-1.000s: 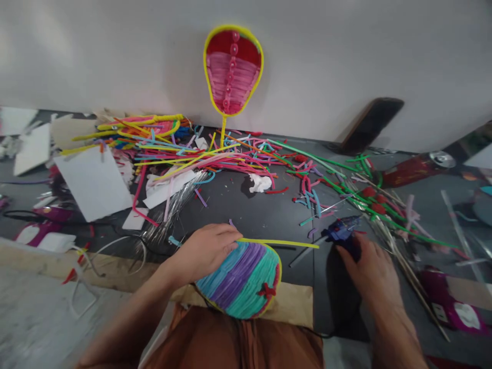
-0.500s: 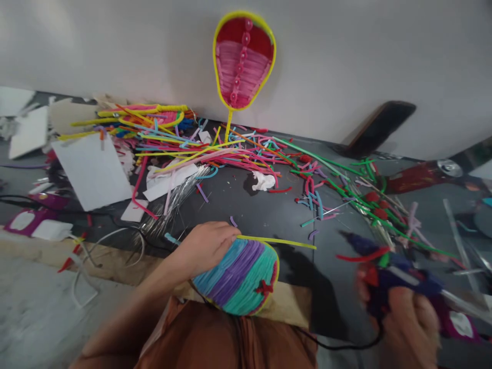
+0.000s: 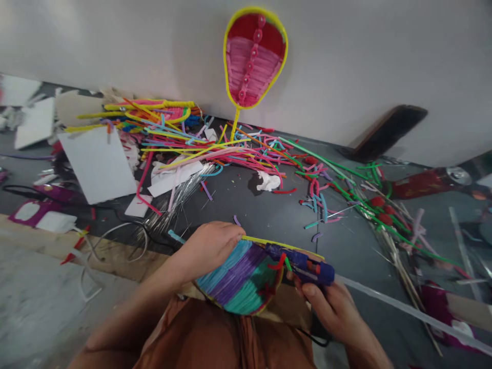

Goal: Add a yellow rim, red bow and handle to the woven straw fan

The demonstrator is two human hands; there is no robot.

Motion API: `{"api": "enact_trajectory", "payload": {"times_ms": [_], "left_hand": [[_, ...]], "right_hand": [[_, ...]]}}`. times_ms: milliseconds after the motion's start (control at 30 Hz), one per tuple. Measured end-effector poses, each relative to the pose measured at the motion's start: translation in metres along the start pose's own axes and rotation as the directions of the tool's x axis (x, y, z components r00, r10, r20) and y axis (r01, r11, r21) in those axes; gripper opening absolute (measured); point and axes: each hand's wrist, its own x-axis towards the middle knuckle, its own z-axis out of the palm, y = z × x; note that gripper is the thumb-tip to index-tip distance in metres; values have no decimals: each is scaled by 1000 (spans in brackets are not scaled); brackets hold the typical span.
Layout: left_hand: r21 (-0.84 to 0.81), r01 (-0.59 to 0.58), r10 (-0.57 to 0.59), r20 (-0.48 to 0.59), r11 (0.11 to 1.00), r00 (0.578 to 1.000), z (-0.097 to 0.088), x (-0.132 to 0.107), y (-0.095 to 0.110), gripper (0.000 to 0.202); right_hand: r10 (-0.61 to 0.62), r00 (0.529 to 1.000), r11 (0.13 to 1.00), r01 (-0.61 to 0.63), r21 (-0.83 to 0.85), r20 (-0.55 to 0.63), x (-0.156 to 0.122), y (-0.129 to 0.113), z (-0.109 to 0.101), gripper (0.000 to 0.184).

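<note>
My left hand (image 3: 215, 248) is closed on the upper left part of a rounded craft piece (image 3: 238, 279) striped in blue, purple and teal pipe cleaners. A yellow pipe cleaner (image 3: 282, 244) runs along its top edge and sticks out to the right past it. In my right hand (image 3: 326, 302) is a blue hot glue gun (image 3: 303, 262), its nozzle pointing left at the piece's upper edge by the yellow strand. Red and green pipe cleaner bits are on the gun. A long clear glue stick (image 3: 407, 310) trails out of its back. The nozzle tip's exact contact is unclear.
A pink and red paddle shape with yellow edging (image 3: 255, 56) leans against the pale wall. Loose pipe cleaners (image 3: 215, 151) lie heaped behind my hands, beside thin wires (image 3: 184, 189). A white card (image 3: 98, 166) lies left, a red can (image 3: 426, 183) right.
My right hand has brought the glue gun leftward from the right side of the table to the craft piece's upper edge. My left hand keeps its hold on the piece.
</note>
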Motion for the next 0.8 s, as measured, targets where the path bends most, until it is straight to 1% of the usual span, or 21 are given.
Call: {"api": "enact_trajectory", "payload": {"times_ms": [133, 233, 400, 533, 667, 800], "left_hand": [[11, -1, 1, -5, 1000, 1000, 1, 0, 1, 33], [9, 2, -2, -8, 1000, 1000, 0, -1, 1, 32], [-14, -2, 1, -31, 1000, 1000, 1, -3, 0, 31], [-1, -10, 10, -29, 1000, 1000, 3, -3, -2, 30], [18, -9, 9, -11, 1000, 1000, 2, -2, -1, 31], [14, -26, 26, -18, 1000, 1000, 1, -2, 1, 32]], "right_hand": [[-18, 999, 997, 20, -76, 36, 8, -6, -2, 33], [-16, 998, 993, 22, -118, 56, 12, -9, -3, 32], [-8, 998, 988, 19, -156, 69, 14, -11, -5, 29], [-16, 998, 982, 28, -186, 64, 15, -10, -6, 27], [-66, 997, 976, 75, -206, 49, 18, -12, -6, 26], [-137, 990, 963, 142, -228, 37, 19, -13, -8, 25]]}}
